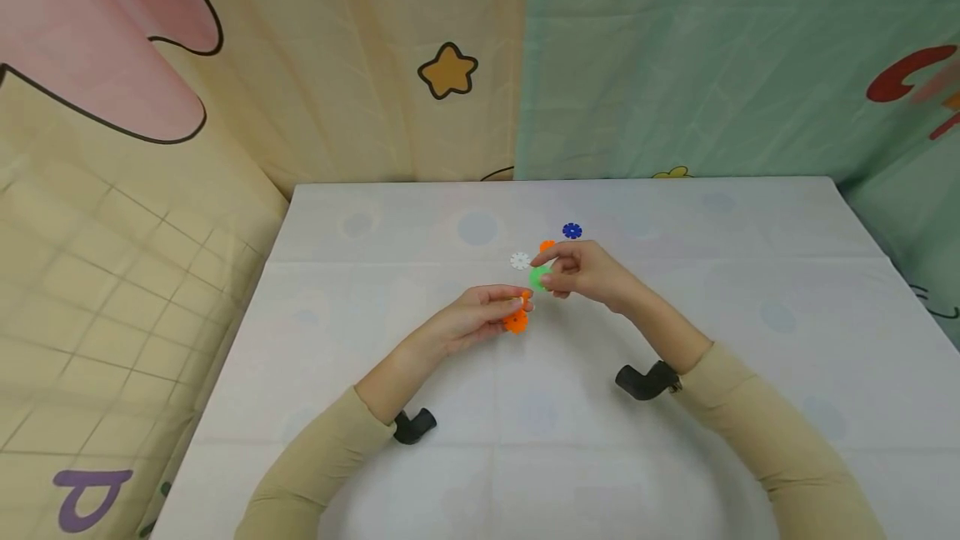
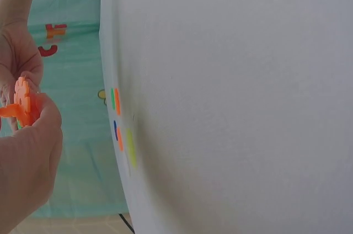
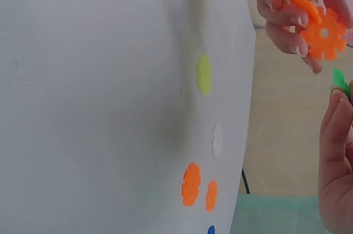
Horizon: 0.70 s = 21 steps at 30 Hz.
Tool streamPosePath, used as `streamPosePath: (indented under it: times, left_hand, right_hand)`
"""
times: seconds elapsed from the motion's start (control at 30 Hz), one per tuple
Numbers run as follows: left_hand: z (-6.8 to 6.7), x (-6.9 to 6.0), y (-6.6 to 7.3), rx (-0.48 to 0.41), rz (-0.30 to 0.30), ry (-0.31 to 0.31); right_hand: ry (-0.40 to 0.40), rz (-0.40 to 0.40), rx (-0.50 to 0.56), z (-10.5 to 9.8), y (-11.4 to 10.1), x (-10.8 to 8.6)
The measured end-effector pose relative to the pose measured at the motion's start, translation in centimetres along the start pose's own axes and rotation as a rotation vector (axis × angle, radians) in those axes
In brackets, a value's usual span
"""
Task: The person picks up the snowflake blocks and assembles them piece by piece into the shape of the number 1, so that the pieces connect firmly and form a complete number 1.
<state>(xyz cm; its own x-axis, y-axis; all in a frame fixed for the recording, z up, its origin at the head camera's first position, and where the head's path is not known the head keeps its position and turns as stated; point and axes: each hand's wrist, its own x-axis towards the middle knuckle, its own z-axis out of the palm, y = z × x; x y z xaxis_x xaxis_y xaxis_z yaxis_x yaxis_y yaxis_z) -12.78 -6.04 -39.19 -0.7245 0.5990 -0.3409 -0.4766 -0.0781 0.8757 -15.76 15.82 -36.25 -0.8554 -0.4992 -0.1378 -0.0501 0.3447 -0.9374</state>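
Two notched orange plastic discs (image 3: 324,45) sit pinched in the left hand (image 1: 480,312), mid-frame; the right hand (image 1: 583,270) pinches a green plastic disc (image 3: 339,80). Best align them squarely before pressing.

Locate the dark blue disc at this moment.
In the head view, the dark blue disc lies on the white table, just beyond the right hand, with an orange disc to its lower left.

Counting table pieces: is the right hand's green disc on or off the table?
Off: the right wrist view shows the right hand pinching the green disc clear of the table.
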Motion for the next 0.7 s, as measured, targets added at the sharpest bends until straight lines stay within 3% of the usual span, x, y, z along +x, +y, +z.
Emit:
streamPosePath:
  times: [0.4,0.7]
  left_hand:
    - [0.3,0.16,-0.36,0.035,0.006,0.002]
    - [0.72,-0.03,-0.62,0.085,0.059,0.064]
  right_hand:
    - [-0.022,-0.008,0.021,0.77,-0.13,-0.21]
    - [-0.032,-0.022,0.032,1.03,-0.38,-0.42]
